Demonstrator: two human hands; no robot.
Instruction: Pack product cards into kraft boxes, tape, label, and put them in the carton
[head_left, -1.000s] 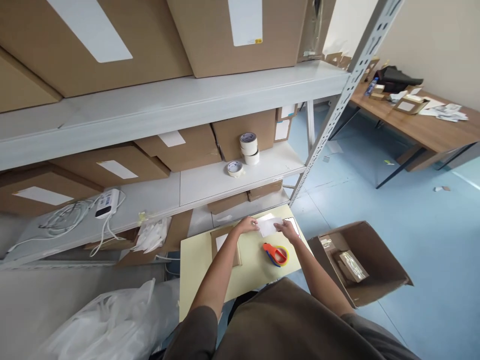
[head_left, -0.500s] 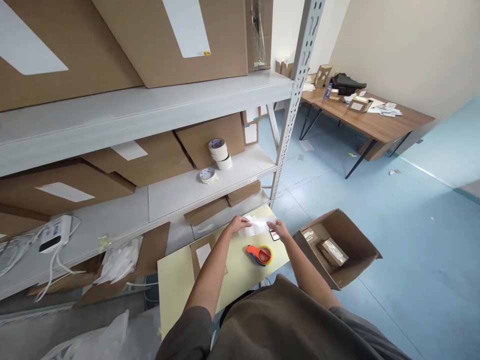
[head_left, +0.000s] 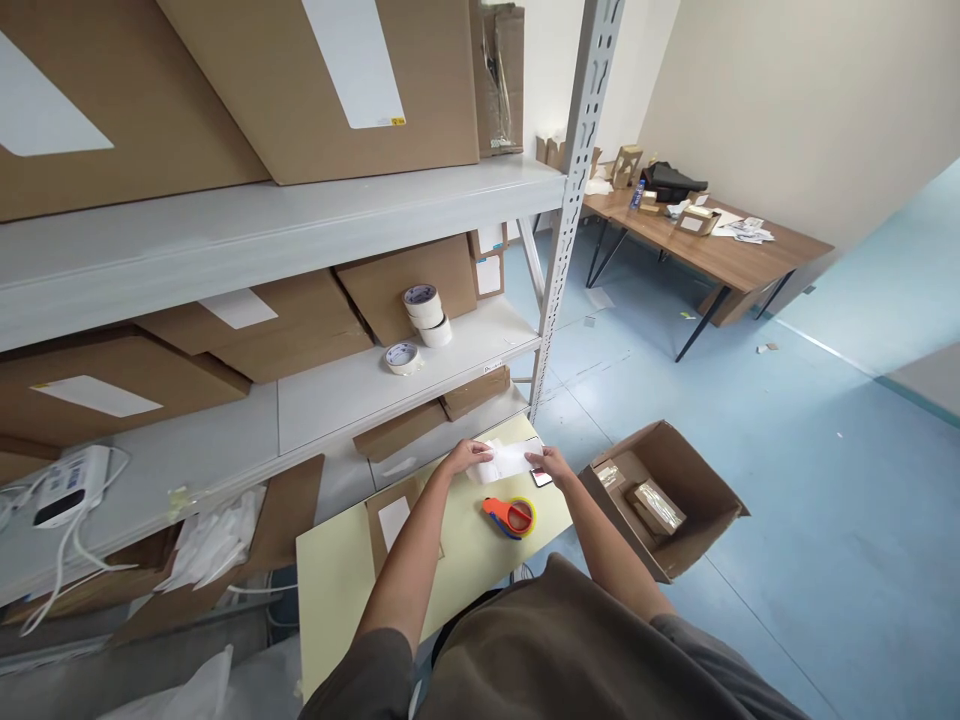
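Pinching white paper (head_left: pixel 513 459) by its left and right ends, the left hand (head_left: pixel 471 455) and right hand (head_left: pixel 549 462) are each forming a narrow grip above the far part of the surface (head_left: pixel 469 560); its layers are perhaps overlapping. The orange tape dispenser (head_left: pixel 496 513) is lying unheld, nearer the body. At left, cardboard (head_left: pixel 377 548) is bearing a white label (head_left: pixel 393 520), the forearm partly covering it. A phone (head_left: pixel 541 479) is sitting close under the right hand, crowding that side. Right of the surface, an open box (head_left: pixel 705 480) is holding a smaller carton (head_left: pixel 658 507).
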